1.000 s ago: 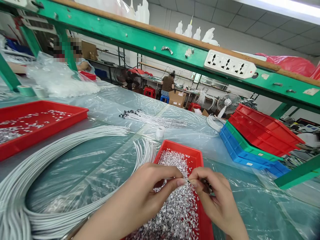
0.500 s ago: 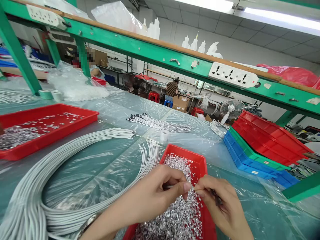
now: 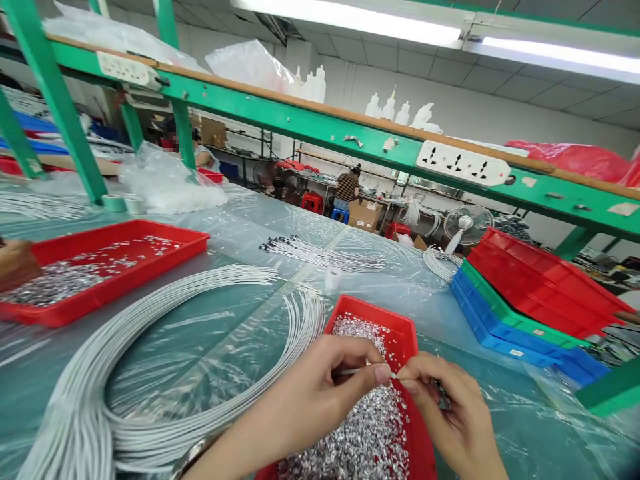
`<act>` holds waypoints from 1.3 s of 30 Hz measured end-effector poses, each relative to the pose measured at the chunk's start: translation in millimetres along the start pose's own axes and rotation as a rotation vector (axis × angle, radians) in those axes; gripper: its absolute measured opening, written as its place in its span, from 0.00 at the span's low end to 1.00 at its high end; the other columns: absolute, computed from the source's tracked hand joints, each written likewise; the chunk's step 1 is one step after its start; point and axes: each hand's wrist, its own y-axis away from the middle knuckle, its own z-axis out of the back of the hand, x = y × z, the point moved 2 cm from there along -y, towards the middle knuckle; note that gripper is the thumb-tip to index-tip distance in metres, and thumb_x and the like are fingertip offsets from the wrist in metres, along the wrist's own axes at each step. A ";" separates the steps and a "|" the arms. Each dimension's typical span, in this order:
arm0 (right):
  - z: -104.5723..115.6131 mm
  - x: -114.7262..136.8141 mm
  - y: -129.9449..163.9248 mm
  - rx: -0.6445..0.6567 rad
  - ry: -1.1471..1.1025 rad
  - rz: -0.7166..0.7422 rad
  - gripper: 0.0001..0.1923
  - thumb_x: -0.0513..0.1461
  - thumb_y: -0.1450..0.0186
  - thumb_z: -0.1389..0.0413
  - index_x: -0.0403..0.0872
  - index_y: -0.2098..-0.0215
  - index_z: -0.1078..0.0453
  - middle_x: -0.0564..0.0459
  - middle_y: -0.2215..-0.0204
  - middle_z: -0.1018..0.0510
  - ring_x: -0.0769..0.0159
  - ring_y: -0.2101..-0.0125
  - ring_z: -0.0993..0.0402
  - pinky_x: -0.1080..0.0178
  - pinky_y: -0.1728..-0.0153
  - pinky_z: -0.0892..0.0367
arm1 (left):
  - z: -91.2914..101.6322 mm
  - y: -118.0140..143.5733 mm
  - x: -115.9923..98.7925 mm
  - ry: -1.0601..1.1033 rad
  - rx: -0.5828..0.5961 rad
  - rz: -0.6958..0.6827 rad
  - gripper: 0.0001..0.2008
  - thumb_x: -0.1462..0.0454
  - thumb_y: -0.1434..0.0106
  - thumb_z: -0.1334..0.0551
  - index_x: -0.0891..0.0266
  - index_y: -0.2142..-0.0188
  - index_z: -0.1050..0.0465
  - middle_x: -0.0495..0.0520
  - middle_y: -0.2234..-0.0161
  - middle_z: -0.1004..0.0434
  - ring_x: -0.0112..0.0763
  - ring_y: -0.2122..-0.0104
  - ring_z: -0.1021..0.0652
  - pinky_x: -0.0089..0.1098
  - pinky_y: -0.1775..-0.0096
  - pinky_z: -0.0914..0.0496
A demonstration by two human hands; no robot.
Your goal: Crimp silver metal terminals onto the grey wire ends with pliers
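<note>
Over a red tray (image 3: 345, 305) of small shiny metal pieces (image 3: 360, 427), my two hands meet fingertip to fingertip. Pinched between thumb and forefinger, a thin white cable (image 3: 351, 371) runs through my left hand (image 3: 335, 387); its end pokes out a little toward the right. My right hand (image 3: 450, 407) is closed, thumb and forefinger at that cable end. Something small and shiny, like the metal pieces, shows within its curled fingers. What its fingertips pinch is too small to tell. A large bundle of white cables (image 3: 165, 313) curves on the table left of the tray.
Another person's hand (image 3: 17, 263) is at a second red tray (image 3: 195, 243) on the left. Stacked red, green and blue bins (image 3: 535, 283) stand right. More cables (image 3: 325, 255) and a white roll (image 3: 333, 279) lie beyond the tray. A green shelf beam (image 3: 300, 123) crosses above.
The view has shifted, so the table and shelf sit slightly lower and further right. My hands keep their pinch at the cable end. The other person's hand shows more over the left tray.
</note>
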 end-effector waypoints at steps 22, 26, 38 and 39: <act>25.3 -4.3 18.4 -0.704 -0.168 -0.100 0.09 0.43 0.31 0.37 0.48 0.66 0.27 0.56 0.74 0.33 0.68 0.77 0.39 0.67 0.76 0.41 | 7.2 -4.6 4.7 -0.133 -0.249 -0.024 0.18 0.53 0.31 0.50 0.61 0.74 0.39 0.42 0.80 0.50 0.26 0.79 0.45 0.30 0.77 0.51; 34.2 -14.9 13.9 -0.648 -0.187 -0.219 0.09 0.45 0.30 0.39 0.47 0.61 0.29 0.57 0.76 0.37 0.70 0.78 0.41 0.70 0.77 0.42 | 11.6 -10.4 7.6 -0.092 -0.275 -0.039 0.17 0.53 0.31 0.50 0.61 0.71 0.36 0.43 0.78 0.47 0.26 0.77 0.44 0.30 0.75 0.49; -30.9 -4.3 10.3 -0.070 -0.274 -0.645 0.23 0.59 0.27 0.56 0.54 0.48 0.34 0.50 0.51 0.28 0.52 0.49 0.35 0.57 0.48 0.38 | -4.0 -6.1 4.5 -0.030 -0.214 -0.093 0.14 0.56 0.30 0.48 0.61 0.69 0.34 0.43 0.78 0.43 0.26 0.78 0.42 0.29 0.76 0.48; -29.3 -4.6 10.0 -0.065 -0.268 -0.638 0.23 0.59 0.27 0.56 0.53 0.48 0.34 0.50 0.51 0.28 0.52 0.49 0.35 0.57 0.50 0.37 | -3.9 -6.6 5.1 -0.030 -0.213 -0.088 0.15 0.56 0.30 0.48 0.61 0.69 0.34 0.43 0.78 0.43 0.26 0.77 0.42 0.29 0.76 0.48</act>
